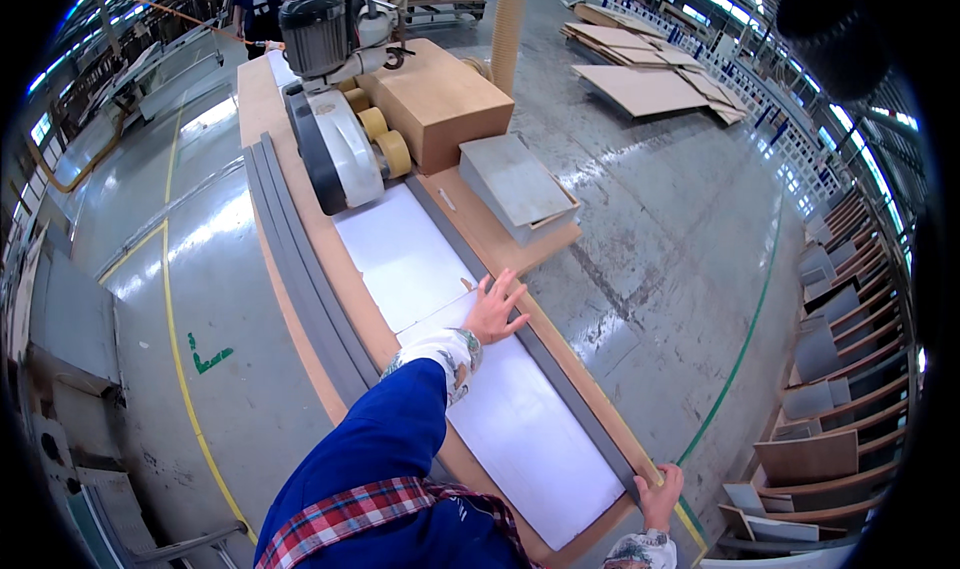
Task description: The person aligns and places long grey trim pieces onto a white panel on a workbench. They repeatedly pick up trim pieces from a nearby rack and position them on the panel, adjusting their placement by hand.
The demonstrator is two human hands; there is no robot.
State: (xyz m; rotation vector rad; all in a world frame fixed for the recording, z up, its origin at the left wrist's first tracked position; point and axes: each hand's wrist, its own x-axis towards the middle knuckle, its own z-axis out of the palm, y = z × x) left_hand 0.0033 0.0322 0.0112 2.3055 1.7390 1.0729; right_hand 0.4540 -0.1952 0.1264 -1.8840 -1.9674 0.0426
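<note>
A long grey strip (565,377) lies along the right side of the wooden bench, against a raised wooden edge, and runs up toward a feeder with yellow rollers (392,153). My left hand (493,311) rests over the strip partway along it, palm down, fingers spread and stretched toward the wooden edge. At the strip's near end is my right hand (659,499), its thumb against the strip and its fingers curled by the wooden edge. White panels (535,434) lie flat on the bench to the left of the strip.
Several more grey strips (300,254) lie along the bench's left side. Beside the feeder's motor (314,31) stand a brown box (440,99) and a grey box (515,181). A person (262,7) stands at the far end. Stacked boards (640,87) and a slatted rack (835,399) are to the right.
</note>
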